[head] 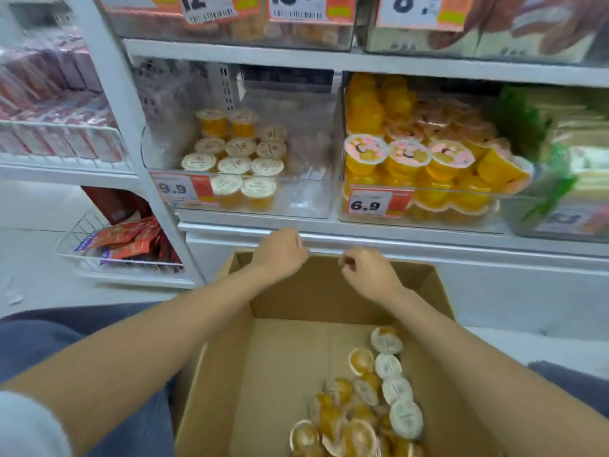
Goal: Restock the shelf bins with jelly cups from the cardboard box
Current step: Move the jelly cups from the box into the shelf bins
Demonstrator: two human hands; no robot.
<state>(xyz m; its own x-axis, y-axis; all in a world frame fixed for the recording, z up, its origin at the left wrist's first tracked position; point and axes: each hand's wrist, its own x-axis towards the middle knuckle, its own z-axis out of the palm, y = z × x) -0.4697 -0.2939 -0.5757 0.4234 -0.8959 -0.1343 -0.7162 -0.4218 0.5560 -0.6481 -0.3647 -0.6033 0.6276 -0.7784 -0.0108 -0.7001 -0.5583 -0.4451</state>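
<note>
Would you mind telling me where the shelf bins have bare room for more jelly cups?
The left bin with the 9.9 tag is bare across its right half, between the white-lidded cups and its right wall. The 6.9 bin is crowded, with orange cups heaped above its front edge.

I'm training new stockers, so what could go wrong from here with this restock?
The cups in the box lie jumbled, some on their sides; grabbing several at once could drop or dent them. The left bin has cups only on its left side, so leaning stacks might topple into the gap. Similar orange cups fill the right bin; misplacing is possible.
</note>
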